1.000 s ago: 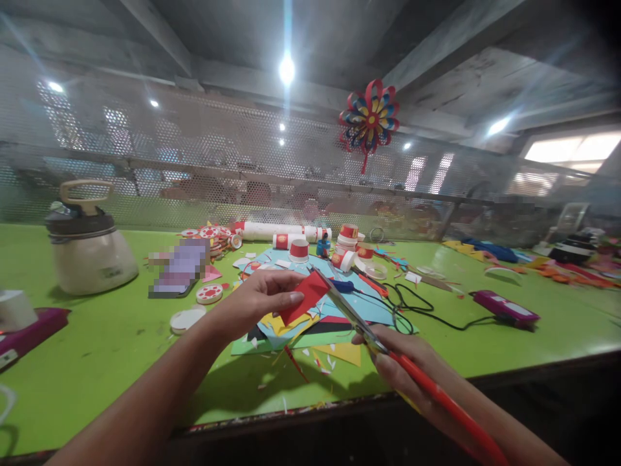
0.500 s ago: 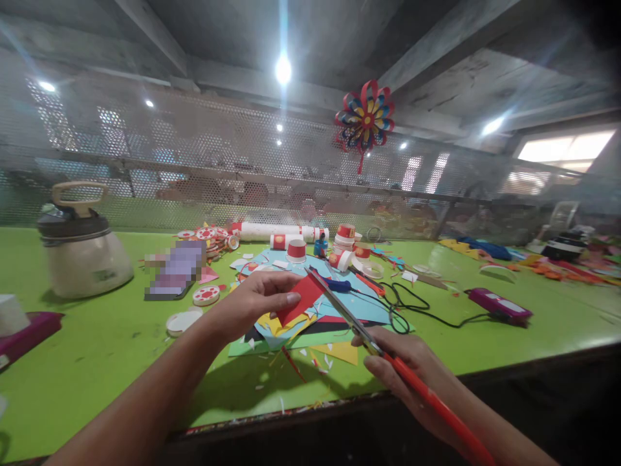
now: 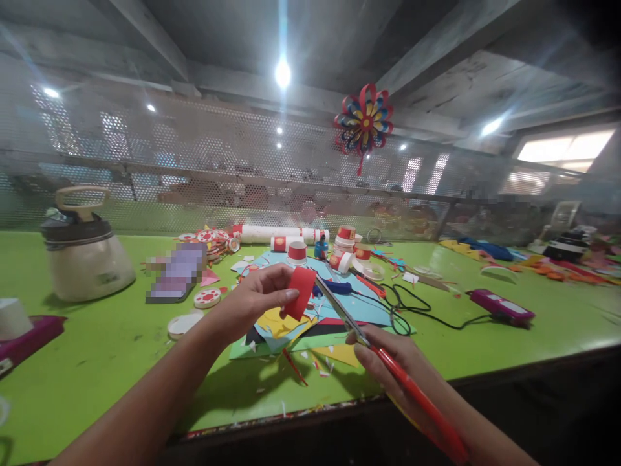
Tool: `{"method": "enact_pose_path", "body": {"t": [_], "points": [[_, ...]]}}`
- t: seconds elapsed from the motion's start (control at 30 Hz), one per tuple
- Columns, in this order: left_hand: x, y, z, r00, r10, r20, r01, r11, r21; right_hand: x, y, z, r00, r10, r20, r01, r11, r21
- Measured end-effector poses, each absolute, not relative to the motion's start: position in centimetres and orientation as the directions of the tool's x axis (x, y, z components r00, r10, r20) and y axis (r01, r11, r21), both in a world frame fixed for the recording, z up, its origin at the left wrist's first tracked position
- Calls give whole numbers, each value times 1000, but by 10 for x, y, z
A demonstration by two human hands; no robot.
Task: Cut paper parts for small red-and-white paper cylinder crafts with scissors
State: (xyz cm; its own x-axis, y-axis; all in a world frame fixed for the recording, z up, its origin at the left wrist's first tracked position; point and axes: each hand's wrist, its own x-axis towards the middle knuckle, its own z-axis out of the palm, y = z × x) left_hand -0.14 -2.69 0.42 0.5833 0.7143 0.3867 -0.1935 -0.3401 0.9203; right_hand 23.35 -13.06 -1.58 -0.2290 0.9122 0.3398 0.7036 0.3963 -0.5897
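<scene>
Between the thumb and fingers of my left hand (image 3: 264, 294) is a small piece of red paper (image 3: 301, 292), held up over the table. My right hand (image 3: 388, 356) grips a pair of scissors (image 3: 342, 312) with red handles, its blades pointing up and left. The blade tips lie close to the paper's right edge; I cannot tell whether they touch it. Beneath both hands are sheets of light blue paper (image 3: 371, 304), yellow paper (image 3: 277, 321) and green paper, with small scraps about them. A blue-handled corded tool (image 3: 337, 286) lies behind the scissors.
Red-and-white paper cups (image 3: 297, 252) and a long white tube (image 3: 272, 233) stand at the back. On the left are a large jug (image 3: 90, 262) and a phone (image 3: 179, 272). A purple power strip (image 3: 502, 307) lies right. A paper flower (image 3: 366, 122) hangs above.
The red paper has turned more upright and shifted slightly right in my left hand. My right hand and the scissors have moved a little left, with the blades now beside the paper's edge.
</scene>
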Motion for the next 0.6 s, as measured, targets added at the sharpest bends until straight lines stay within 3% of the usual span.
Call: {"method": "enact_pose_path", "body": {"t": [0.3,0.6], "points": [[4,-31,6,564,699,440,-210,-394,895,215,-128,2,-131,935,329,515,348,-783],[4,-32,4,609,650,454,-242,-392,887,191,-95,17,-37,823,567,255,556,-791]]}}
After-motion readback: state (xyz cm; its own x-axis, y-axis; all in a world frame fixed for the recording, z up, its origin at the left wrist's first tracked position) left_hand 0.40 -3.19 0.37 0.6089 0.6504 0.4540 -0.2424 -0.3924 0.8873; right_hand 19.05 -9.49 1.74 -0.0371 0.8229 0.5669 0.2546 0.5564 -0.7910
